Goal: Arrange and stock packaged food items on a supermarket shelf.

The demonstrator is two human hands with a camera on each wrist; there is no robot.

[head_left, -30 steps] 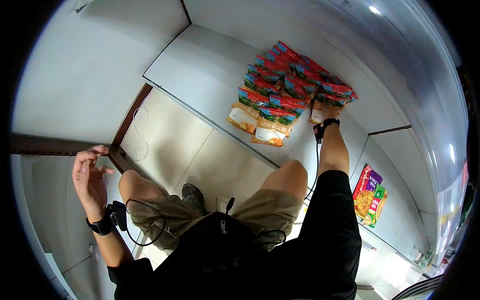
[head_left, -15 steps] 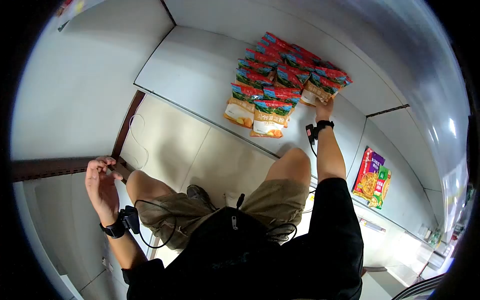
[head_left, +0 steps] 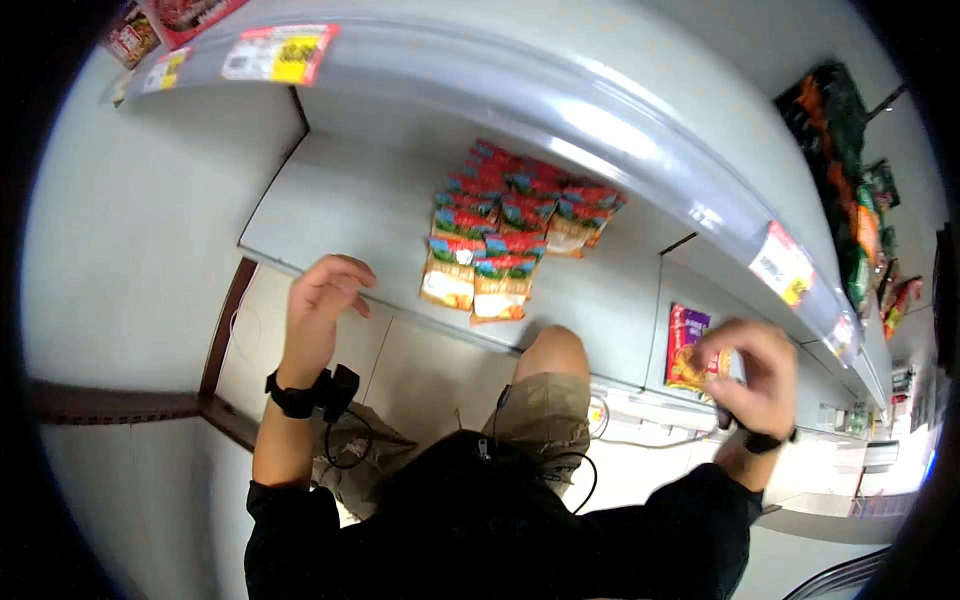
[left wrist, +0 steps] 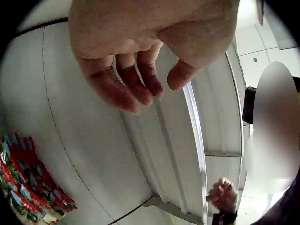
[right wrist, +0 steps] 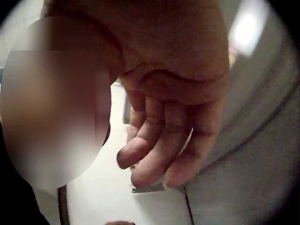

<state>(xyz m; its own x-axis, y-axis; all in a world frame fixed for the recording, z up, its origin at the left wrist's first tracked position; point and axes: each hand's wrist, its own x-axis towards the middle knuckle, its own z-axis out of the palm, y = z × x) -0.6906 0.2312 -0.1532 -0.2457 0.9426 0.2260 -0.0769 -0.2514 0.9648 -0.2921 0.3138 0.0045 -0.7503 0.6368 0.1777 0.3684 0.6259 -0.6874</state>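
Note:
My left hand hovers in front of the low shelf's edge, left of the bags, its fingers loosely bent and holding nothing. In the left wrist view the same hand hangs with fingers and thumb apart. Off to the right, my right hand is raised, partly covering a purple-and-red food packet. Its fingers are loosely curled around nothing, as the right wrist view of this hand also shows. Rows of red-topped bags of powder stand grouped on the shelf, touching neither hand.
Above the bags, an upper shelf's clear front strip with price tags crosses the head view. Dark and green packages lie on that upper shelf, at right. A white side panel bounds the left.
My right hand has let go of a bag at the right of the group and drawn back right and down. My left hand has moved right and up. The upper shelf has come into view.

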